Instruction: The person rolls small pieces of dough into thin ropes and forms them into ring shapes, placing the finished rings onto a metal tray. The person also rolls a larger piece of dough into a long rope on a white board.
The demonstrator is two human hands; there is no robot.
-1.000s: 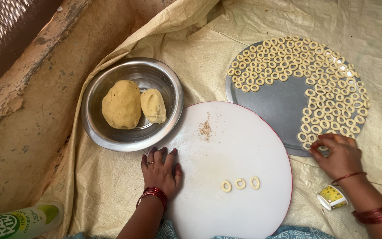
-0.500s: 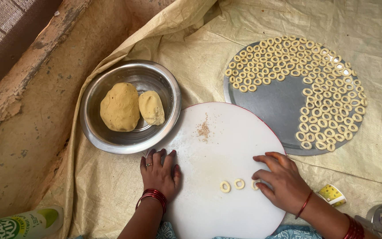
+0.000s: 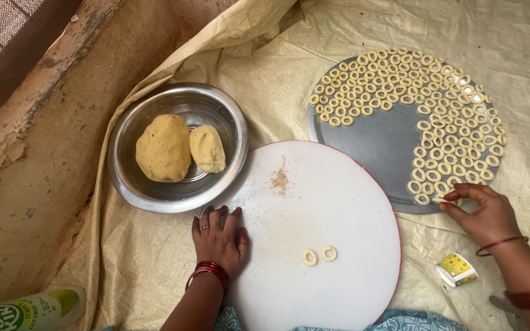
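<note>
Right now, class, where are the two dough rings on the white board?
The two dough rings lie side by side near the white board's front middle, between the left hand and right hand.

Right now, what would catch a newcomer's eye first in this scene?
The round grey metal tray at upper right, edged with rows of small pale dough rings, stands out most; the right hand sets a ring at its lower rim. Two yellow dough lumps sit in the round steel bowl at left. The left hand rests flat on the round white board, beside two loose dough rings.
</note>
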